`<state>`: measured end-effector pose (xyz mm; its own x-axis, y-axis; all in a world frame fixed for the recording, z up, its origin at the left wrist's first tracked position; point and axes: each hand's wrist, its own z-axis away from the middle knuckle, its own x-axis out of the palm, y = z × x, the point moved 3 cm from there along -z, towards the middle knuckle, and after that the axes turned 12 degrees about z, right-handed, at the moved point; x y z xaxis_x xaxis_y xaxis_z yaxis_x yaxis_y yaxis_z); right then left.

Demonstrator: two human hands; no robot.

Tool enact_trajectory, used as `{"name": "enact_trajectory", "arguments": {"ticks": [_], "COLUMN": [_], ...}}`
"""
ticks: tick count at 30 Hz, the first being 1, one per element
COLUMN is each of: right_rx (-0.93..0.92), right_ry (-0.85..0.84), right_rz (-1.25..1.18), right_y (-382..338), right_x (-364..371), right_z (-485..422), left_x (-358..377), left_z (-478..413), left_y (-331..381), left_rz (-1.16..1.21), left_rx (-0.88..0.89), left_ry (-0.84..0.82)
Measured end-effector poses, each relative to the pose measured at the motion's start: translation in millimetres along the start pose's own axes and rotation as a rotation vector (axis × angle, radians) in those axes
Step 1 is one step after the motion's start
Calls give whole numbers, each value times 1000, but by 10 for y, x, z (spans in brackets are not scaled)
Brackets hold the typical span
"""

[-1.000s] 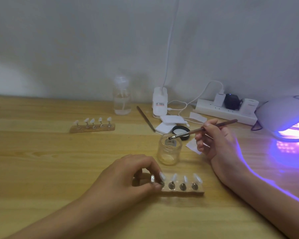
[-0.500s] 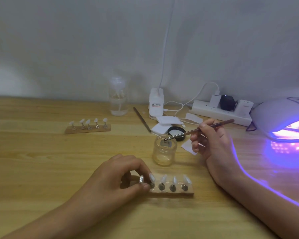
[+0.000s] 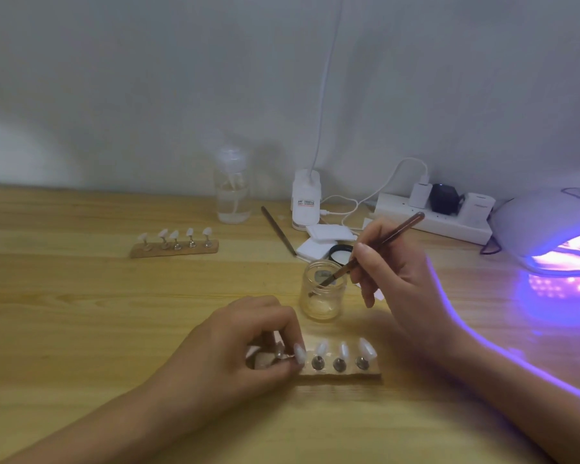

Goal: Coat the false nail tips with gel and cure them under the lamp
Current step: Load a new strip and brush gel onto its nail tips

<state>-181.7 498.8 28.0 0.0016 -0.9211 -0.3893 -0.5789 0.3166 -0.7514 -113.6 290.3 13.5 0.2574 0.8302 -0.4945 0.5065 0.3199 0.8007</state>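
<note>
A wooden nail stand (image 3: pixel 340 372) with several false nail tips (image 3: pixel 322 348) on metal pegs lies at the table's near middle. My left hand (image 3: pixel 238 349) grips its left end, fingers curled round the first peg. My right hand (image 3: pixel 395 279) pinches a brown brush (image 3: pixel 379 247), whose bristle end dips into a small open glass gel jar (image 3: pixel 322 291) just behind the stand. The curing lamp (image 3: pixel 549 229) glows violet at the far right.
A second wooden stand (image 3: pixel 175 246) with nail tips sits at the back left. Behind the jar are a clear pump bottle (image 3: pixel 232 192), a white device (image 3: pixel 306 200) with cable, a spare brush (image 3: pixel 278 231), white pads (image 3: pixel 325 234), a black lid (image 3: pixel 340 252) and a power strip (image 3: pixel 432 219).
My right hand lowered the brush from above the jar's rim down into the jar. My left hand kept its grip on the stand.
</note>
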Motion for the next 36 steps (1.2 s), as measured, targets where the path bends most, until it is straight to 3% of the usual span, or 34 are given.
{"name": "enact_trajectory", "arguments": {"ticks": [3, 6, 10, 14, 21, 26, 36], "right_rx": [-4, 28, 94, 205, 385, 429, 403], "right_ry": [-24, -52, -33, 104, 220, 234, 257], "right_rz": [17, -52, -118, -236, -435, -453, -483], "right_y": [17, 28, 62, 105, 256, 264, 254], "right_x": [6, 16, 0, -80, -89, -95, -128], "right_z": [5, 16, 16, 37, 70, 75, 84], "left_x": [9, 26, 62, -61, -367, -283, -161], "left_z": [29, 51, 68, 77, -263, -472, -530], "left_y": [50, 148, 234, 343, 274, -76, -282], "left_rz": [-123, -399, -522, -322, 146, 195, 247], "left_rx": [52, 185, 297, 337, 168, -6, -51], "left_ry": [0, 55, 92, 169, 361, 360, 298]}}
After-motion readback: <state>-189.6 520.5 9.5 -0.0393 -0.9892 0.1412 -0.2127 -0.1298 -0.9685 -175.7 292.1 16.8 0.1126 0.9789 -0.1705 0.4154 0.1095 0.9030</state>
